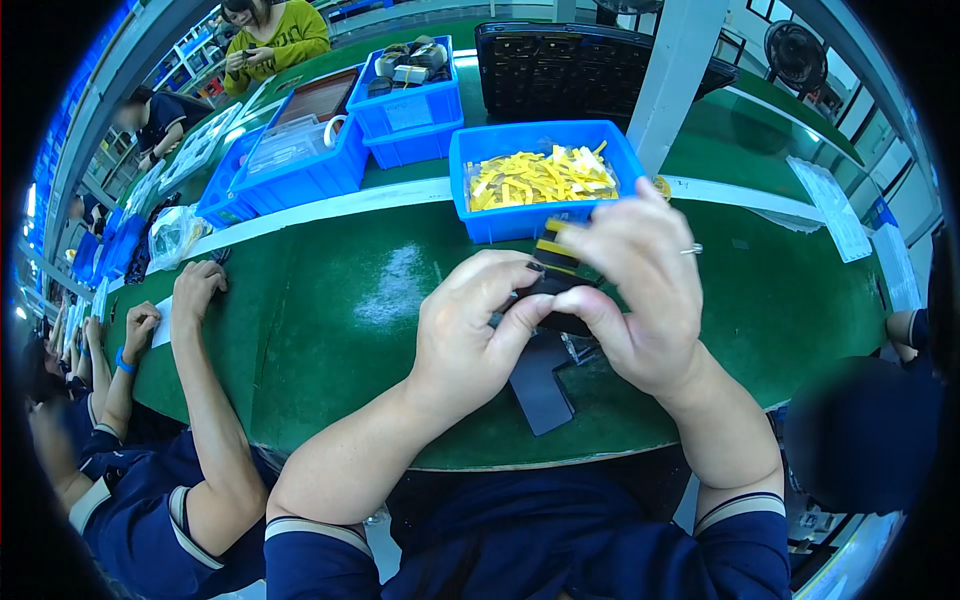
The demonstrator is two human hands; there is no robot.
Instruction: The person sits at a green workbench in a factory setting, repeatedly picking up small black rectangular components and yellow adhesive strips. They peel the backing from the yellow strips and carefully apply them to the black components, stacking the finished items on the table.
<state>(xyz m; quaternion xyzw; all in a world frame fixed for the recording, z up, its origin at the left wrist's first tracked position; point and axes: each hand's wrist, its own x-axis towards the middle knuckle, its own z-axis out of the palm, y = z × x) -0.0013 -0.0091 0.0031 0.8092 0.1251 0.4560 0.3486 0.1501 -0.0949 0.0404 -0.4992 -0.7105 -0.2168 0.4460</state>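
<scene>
Just above the near part of the table, my left hand grips a small black part with yellow bands. Its exact kind does not show. My right hand has its thumb pressed on the same part, and its raised fingers, smeared by motion, close at the part's upper yellow end. Fingers hide much of the part. Below the hands lies a dark grey flat piece, partly covered, beside a small clear item. Beyond the hands, a blue bin holds many yellow strips.
A grey post rises right of the bin. Blue crates and a black case stand farther back. At left, a co-worker's forearm rests on the green table. Another person is close at right.
</scene>
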